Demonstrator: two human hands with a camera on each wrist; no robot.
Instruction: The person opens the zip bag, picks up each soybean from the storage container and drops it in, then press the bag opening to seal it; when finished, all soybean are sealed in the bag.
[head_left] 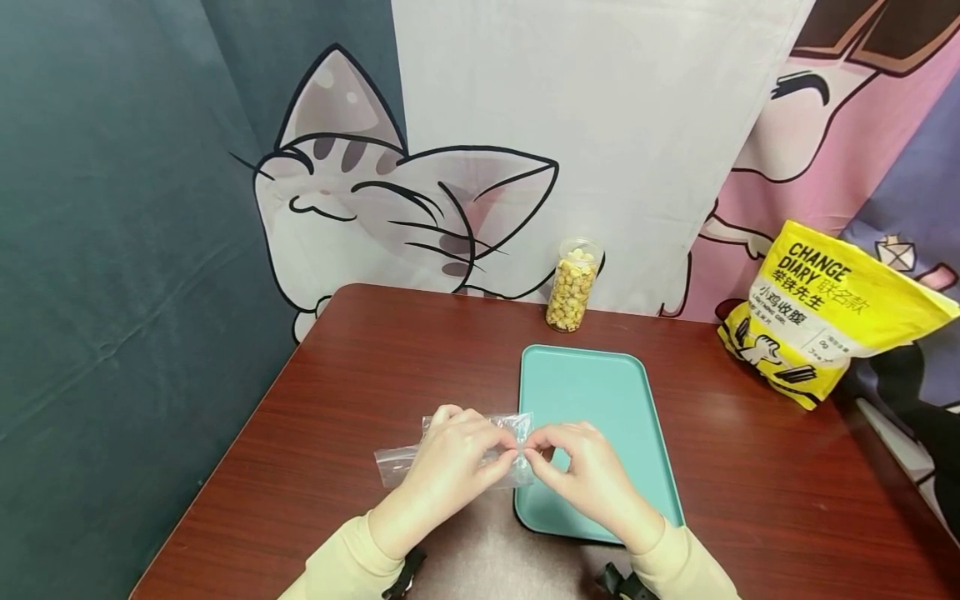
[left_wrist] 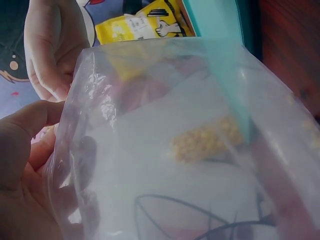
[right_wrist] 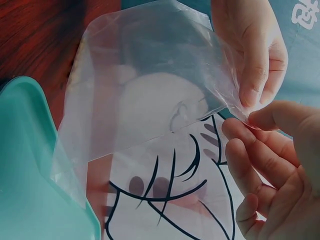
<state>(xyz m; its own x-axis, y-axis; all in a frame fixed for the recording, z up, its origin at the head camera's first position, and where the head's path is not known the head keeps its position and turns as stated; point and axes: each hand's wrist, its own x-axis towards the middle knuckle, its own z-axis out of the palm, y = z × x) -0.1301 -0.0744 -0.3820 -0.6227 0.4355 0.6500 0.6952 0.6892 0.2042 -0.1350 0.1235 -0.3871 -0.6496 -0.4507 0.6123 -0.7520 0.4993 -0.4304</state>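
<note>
A clear plastic bag (head_left: 517, 477) is held up over the table by both hands, its end with a strip like a zip seal (head_left: 393, 462) pointing left. My left hand (head_left: 453, 454) pinches the bag near its right edge between thumb and fingers. Right beside it, the thumb and fingertips of my right hand (head_left: 592, 475) pinch the same edge, the two sets of fingertips almost meeting. The right wrist view shows the thin film (right_wrist: 150, 100) spreading out from the pinched corner. Through the film (left_wrist: 140, 170) in the left wrist view, the popcorn jar shows behind.
A teal tray (head_left: 592, 392) lies under and beyond my right hand. Behind it, a clear jar of popcorn (head_left: 572, 292) stands near the table's back edge. A large yellow snack bag (head_left: 817, 321) leans at the back right. Printed cloths (head_left: 622, 125) hang behind the table.
</note>
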